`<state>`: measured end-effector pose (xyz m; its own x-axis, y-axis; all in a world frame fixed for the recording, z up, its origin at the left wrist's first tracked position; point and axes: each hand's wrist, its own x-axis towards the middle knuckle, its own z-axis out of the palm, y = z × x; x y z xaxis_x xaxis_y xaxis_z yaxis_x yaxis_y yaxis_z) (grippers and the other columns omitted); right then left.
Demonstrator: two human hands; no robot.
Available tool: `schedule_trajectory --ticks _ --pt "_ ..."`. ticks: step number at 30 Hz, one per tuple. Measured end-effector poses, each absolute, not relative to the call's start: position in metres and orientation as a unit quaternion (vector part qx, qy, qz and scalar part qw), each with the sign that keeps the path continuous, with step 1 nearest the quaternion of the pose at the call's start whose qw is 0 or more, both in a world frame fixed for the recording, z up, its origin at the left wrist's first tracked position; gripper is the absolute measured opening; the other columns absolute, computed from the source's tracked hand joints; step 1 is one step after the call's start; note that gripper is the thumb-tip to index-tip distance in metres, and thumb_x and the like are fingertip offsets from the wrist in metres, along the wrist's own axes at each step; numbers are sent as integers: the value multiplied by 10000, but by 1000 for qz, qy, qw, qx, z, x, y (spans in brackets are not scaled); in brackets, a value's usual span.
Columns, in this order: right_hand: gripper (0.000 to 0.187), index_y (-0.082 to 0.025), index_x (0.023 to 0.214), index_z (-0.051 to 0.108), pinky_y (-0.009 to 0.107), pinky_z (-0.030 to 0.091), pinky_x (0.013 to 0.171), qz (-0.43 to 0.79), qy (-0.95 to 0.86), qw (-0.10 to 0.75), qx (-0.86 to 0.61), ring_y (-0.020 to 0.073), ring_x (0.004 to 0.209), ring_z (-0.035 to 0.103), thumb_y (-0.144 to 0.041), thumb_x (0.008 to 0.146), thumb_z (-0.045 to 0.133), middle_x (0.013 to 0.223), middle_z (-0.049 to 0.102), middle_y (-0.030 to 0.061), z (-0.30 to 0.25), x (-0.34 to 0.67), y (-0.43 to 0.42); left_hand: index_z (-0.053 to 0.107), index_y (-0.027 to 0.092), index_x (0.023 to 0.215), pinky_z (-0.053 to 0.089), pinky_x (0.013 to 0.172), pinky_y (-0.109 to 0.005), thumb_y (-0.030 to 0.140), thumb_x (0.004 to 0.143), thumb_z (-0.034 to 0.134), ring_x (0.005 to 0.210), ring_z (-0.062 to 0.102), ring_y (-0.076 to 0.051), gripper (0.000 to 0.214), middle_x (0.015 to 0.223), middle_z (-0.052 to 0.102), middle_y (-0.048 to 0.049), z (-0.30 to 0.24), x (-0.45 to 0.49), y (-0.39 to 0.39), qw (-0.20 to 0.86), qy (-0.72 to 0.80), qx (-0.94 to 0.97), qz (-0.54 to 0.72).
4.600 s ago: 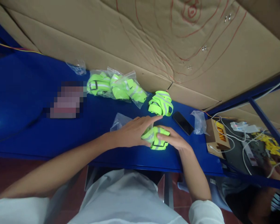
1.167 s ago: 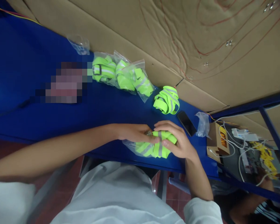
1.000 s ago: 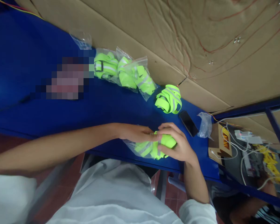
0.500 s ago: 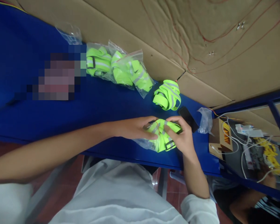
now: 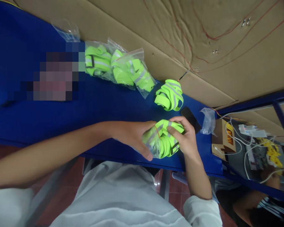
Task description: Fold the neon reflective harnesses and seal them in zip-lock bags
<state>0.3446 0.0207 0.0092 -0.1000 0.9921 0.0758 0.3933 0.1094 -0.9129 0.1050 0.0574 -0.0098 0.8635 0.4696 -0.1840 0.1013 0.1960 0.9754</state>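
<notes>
A rolled bundle of neon yellow-green reflective strap [image 5: 165, 143] with grey stripes and a black buckle is between my hands, above the near part of the table. Its left end sits inside a clear zip bag [image 5: 156, 147], whose red seal line crosses the bundle. My left hand [image 5: 132, 134] is wrapped round the bagged end, thumb at the near side and the other fingers mostly hidden behind. At the bundle's right, uncovered end, my right hand [image 5: 187, 135] grips the strap between thumb and fingers. Another unbagged strap bundle [image 5: 169, 95] lies just beyond.
Several bagged strap bundles [image 5: 123, 67] lie along the cardboard wall [image 5: 142, 37]. A dark phone [image 5: 190, 119], a clear plastic bag [image 5: 208, 120] and a cardboard box [image 5: 221, 135] are right on the blue table [image 5: 104, 104]. A co-worker's arm [image 5: 246, 203] shows lower right.
My left hand has spread wider and its thumb has moved down and left. The bag's red seal line has shifted slightly left on the bundle. My right hand keeps its grip.
</notes>
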Motion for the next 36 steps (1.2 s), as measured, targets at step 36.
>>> schedule_trajectory --ticks 36 --pt "140 -258 998 736 208 477 559 451 -676 321 -487 92 618 609 -188 879 762 837 720 -37 26 347 10 734 151 1083 456 675 -221 650 937 586 797 617 -165 541 917 710 -41 -4 109 59 697 279 644 147"
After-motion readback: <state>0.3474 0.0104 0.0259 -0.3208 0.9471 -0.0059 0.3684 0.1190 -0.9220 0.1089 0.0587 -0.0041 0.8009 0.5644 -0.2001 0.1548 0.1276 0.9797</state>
